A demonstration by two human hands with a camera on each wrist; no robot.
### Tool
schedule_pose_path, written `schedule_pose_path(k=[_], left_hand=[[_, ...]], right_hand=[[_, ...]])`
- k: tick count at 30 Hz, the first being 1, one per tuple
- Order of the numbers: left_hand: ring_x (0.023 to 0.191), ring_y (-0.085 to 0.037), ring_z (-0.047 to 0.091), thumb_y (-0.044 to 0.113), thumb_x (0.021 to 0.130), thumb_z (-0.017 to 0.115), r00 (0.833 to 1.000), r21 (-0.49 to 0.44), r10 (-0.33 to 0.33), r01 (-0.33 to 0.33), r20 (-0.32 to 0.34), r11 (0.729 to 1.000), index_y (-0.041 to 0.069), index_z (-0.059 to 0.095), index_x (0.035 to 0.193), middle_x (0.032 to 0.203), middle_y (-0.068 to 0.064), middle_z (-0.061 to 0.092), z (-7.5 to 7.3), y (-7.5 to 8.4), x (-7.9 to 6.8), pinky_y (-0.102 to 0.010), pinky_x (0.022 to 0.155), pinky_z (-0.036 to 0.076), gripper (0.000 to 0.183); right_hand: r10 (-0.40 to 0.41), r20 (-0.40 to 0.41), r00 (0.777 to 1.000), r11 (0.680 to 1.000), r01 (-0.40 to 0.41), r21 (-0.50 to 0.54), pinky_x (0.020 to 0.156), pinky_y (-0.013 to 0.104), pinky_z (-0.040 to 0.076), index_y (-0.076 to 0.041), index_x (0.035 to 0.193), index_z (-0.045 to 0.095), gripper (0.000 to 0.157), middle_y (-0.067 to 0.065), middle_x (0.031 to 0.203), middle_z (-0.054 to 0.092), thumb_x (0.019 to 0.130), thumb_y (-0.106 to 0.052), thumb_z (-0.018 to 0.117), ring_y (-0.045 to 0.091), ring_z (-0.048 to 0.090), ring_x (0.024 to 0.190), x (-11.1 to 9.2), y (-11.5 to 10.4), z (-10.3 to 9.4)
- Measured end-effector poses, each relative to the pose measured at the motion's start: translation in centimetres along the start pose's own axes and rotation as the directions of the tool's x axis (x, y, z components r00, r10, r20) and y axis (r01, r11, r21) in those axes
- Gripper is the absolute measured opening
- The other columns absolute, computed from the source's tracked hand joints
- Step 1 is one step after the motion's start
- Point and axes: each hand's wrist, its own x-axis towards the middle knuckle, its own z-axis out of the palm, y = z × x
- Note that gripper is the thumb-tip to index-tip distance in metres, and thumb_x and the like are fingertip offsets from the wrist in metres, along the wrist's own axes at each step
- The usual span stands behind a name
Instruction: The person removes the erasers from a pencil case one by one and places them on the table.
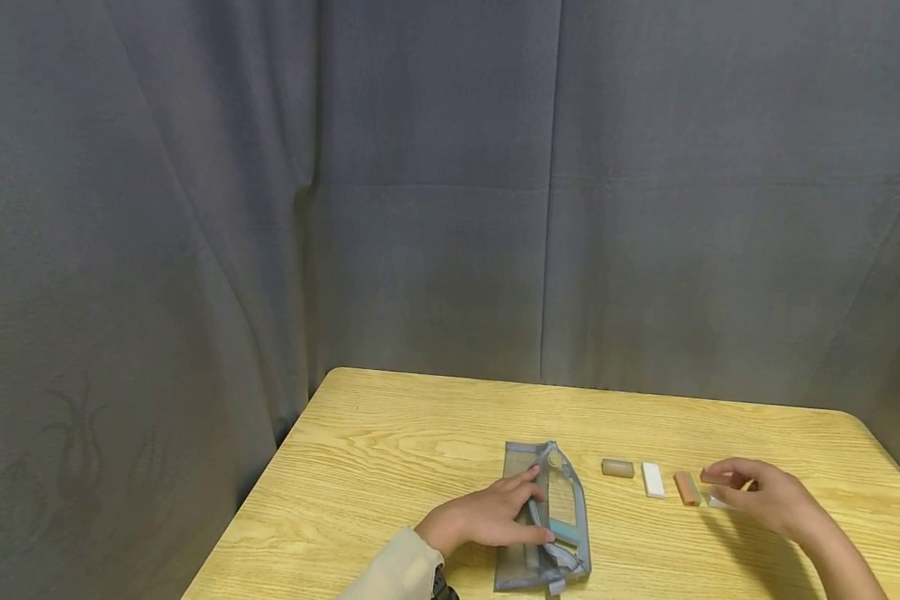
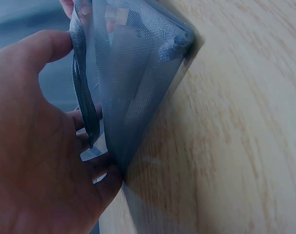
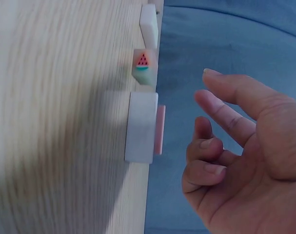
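A grey mesh zip pouch (image 1: 521,558) lies on the table with its zipped side parted. My left hand (image 1: 491,512) grips the zip edge, thumb at the near part and fingers farther along; in the left wrist view the zip edge (image 2: 79,63) stands up beside the thumb. A blue-green block (image 1: 565,533) shows inside the pouch. My right hand (image 1: 768,496) hovers above a white block (image 3: 142,126), fingers loosely bent and holding nothing. Behind that block a pink edge (image 3: 160,129) shows. Beside it stands an orange and green eraser (image 1: 687,488) with a watermelon picture.
Farther left in the row lie a white eraser (image 1: 653,480) and a grey-brown block (image 1: 617,468). The wooden table (image 1: 390,442) has rounded far corners. Grey curtains (image 1: 435,208) hang behind it and along the left side.
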Motion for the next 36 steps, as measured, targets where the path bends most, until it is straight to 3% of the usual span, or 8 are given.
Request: schedule_pose_path(k=[11,17,22,30,36], left_hand=[[0.155,-0.022,0.017,0.064,0.099,0.049,1.000,0.004,0.000,0.000,0.006,1.000,0.031,0.046,0.142,0.170,0.008,0.008,0.2,-0.4,0.2,-0.046,0.117,0.034,0.054],[0.155,-0.023,0.017,0.064,0.099,0.048,1.000,0.004,0.003,-0.003,0.010,1.000,0.031,0.045,0.143,0.170,0.008,0.007,0.1,-0.3,0.2,-0.046,0.118,0.033,0.056],[0.155,-0.023,0.017,0.064,0.098,0.049,1.000,0.005,0.000,0.000,0.007,1.000,0.030,0.045,0.143,0.170,0.008,0.007,0.1,-0.2,0.1,-0.047,0.118,0.033,0.056],[0.155,-0.022,0.017,0.064,0.098,0.049,1.000,0.009,-0.004,0.004,0.003,1.000,0.030,0.045,0.144,0.170,0.008,0.007,0.1,-0.2,0.2,-0.047,0.118,0.033,0.057],[0.155,-0.022,0.017,0.065,0.098,0.049,1.000,0.017,-0.006,0.005,0.006,1.000,0.031,0.045,0.145,0.170,0.008,0.007,0.2,-0.1,0.1,-0.046,0.118,0.033,0.058]], right_hand=[[-0.055,-0.022,0.998,0.998,0.055,0.008,0.063,0.027,0.044,0.000,0.125,0.067,0.037,0.006,0.098,0.062,0.096,-0.022,0.071,0.011,0.051,0.079,0.4,-1.7,1.4],[-0.120,-0.014,0.993,0.989,0.121,0.091,0.054,0.026,0.039,0.002,0.131,0.063,0.044,0.005,0.091,0.053,0.095,-0.022,0.072,0.007,0.044,0.064,0.4,-2.7,2.6],[-0.218,-0.035,0.975,0.969,0.220,0.113,0.055,0.024,0.040,0.003,0.127,0.064,0.041,0.002,0.087,0.052,0.093,-0.018,0.075,0.003,0.043,0.064,0.4,-3.8,3.6],[-0.262,-0.061,0.963,0.947,0.269,0.174,0.052,0.024,0.035,0.003,0.124,0.065,0.039,0.004,0.087,0.048,0.091,-0.014,0.077,0.002,0.039,0.063,0.4,-5.2,4.7],[-0.360,-0.105,0.927,0.914,0.373,0.161,0.048,0.022,0.034,0.001,0.121,0.066,0.035,-0.001,0.084,0.049,0.089,-0.009,0.077,-0.004,0.034,0.057,0.3,-5.5,5.6]])
